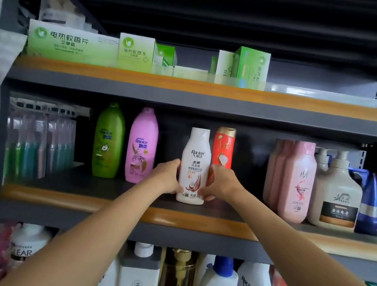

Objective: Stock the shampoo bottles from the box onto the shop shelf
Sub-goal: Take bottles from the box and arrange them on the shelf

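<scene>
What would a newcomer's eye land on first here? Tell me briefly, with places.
First, the white Raclen bottle standing upright at the middle of the middle shelf, with the left hand and right hand gripping its sides. Next, the bright green bottle and pink Rejoice bottle to its left, and the red bottle just behind it. Green boxes line the shelf above.

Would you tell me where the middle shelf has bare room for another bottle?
Bare shelf board lies between the red bottle and the pink bottles. A narrower gap sits between the purple bottle and the white bottle, partly taken by the left hand. The right end is crowded.
</scene>
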Demonstrator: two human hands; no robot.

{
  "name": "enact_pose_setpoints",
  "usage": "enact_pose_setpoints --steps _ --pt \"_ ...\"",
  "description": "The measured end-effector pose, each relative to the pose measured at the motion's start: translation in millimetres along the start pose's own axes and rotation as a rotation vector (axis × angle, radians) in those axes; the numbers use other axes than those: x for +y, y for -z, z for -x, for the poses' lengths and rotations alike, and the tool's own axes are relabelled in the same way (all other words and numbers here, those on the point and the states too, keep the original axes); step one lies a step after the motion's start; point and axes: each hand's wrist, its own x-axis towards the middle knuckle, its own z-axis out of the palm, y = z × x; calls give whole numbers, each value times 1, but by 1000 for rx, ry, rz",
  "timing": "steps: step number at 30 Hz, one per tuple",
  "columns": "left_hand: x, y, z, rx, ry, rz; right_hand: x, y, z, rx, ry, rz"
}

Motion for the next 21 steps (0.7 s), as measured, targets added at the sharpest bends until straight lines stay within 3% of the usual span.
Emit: enact_pose_setpoints --steps 7,14,18,21 --pt "6 -4 -4 30 57 -100 1 -3 -3 24 -60 3" --pt "11 1 2 188 70 -286 -7 -3 8 66 -97 33" --pt "14 3 18 316 9 -291 -16 1 16 300 -46 310" --pt "6 9 44 540 -191 -105 -26 -2 40 514 223 214"
